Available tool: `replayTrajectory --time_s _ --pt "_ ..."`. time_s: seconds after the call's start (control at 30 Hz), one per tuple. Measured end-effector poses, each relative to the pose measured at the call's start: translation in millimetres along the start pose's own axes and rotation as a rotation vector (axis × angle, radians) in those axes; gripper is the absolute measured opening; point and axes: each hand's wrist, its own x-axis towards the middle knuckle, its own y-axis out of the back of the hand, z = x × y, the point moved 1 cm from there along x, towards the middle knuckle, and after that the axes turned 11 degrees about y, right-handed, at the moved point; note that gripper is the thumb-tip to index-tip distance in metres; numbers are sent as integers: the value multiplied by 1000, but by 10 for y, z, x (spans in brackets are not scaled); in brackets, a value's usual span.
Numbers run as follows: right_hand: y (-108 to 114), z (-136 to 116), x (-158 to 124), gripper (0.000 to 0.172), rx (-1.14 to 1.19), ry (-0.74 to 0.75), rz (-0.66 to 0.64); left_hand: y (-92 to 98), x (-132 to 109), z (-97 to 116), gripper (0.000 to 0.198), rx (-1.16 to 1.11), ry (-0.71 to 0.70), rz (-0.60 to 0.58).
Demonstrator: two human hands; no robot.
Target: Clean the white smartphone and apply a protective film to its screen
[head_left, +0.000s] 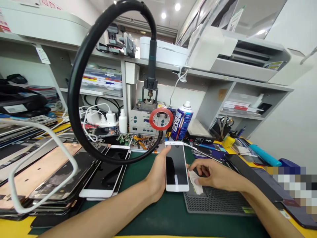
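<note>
A white-framed smartphone (176, 165) with a dark screen is held upright by my left hand (157, 177), thumb along its left edge. A white cable (189, 145) runs off from near the phone's top right corner. Just right of the phone, my right hand (210, 173) pinches a crumpled white tissue (196, 183) between thumb and fingers. Below the tissue lies a dark grey perforated mat (215, 201), partly covered by my right hand and forearm. The back of the phone is hidden from me.
White phones (106, 172) are stacked at left, beside a pile of phone screens (61, 175). A black hose (74, 86) loops from a hot-air station (141, 117). Behind stand a blue spray can (182, 120) and a small white bottle (123, 121). Dark panels (252, 175) lie at right.
</note>
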Motion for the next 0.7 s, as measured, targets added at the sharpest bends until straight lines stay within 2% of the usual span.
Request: replayTrajectory --time_s 0.07,0.23,0.3,0.43,0.5,0.6,0.7 --pt "-46 14 19 21 -31 -9 12 12 22 -17 51 14 8 3" --pt "-53 29 57 28 -51 14 91 -10 35 -24 57 25 39 -28" --pt "-4 23 52 29 12 41 194 -35 17 -10 61 49 50 -38" --pt "79 36 53 33 204 26 509 -71 -26 2 66 127 58 -95" --pt "62 28 72 34 297 30 608 -73 -42 -13 67 186 60 -131" --pt "-32 -29 111 33 434 51 603 -64 -46 -55 69 252 97 -156" --pt "-124 -97 131 33 554 41 556 -56 -26 -99 72 287 200 -165"
